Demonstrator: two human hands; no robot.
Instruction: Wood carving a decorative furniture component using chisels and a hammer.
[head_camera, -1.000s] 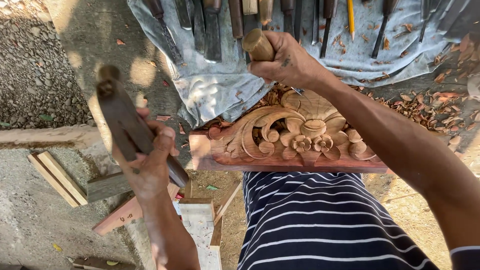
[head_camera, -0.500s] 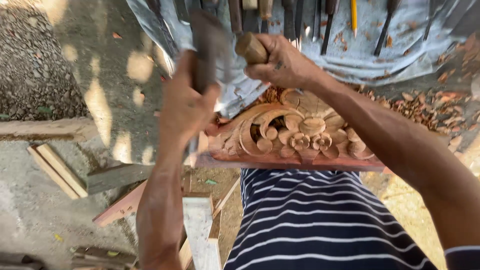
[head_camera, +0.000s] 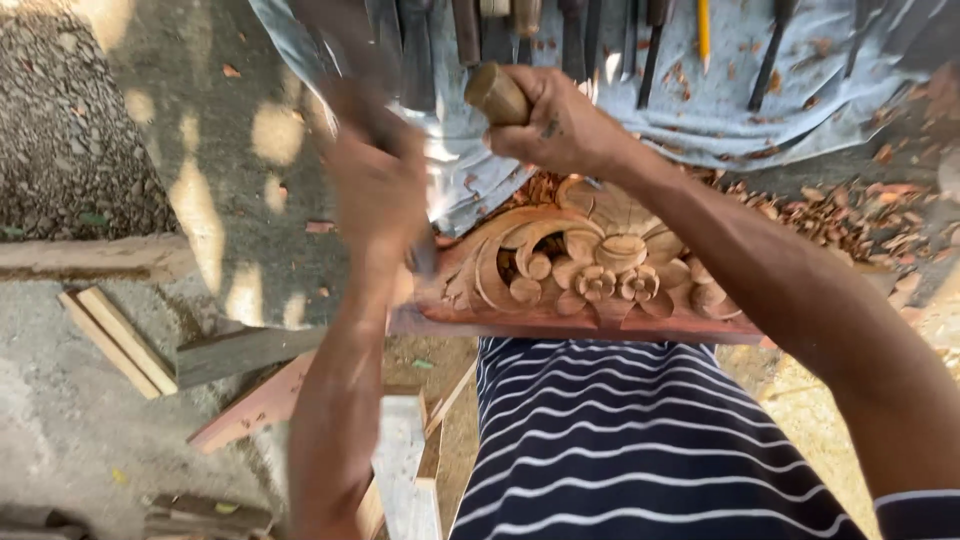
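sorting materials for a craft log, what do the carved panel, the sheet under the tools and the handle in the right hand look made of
Carved panel: reddish-brown wood, bare and matte, with chips lying beside it.
Sheet: probably thin grey-blue cloth or plastic; it creases and gleams in places.
Handle in the right hand: seemingly smooth, worn wood, brown with a rounded end.

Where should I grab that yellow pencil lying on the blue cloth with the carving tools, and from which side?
Take the yellow pencil by its shaft, just above the tip, with a hand coming down from above. It lies flat on the blue cloth, point toward the carved wooden panel, with narrow gaps to the dark-handled tools on both sides, so a fingertip pinch across its width probably fits best.
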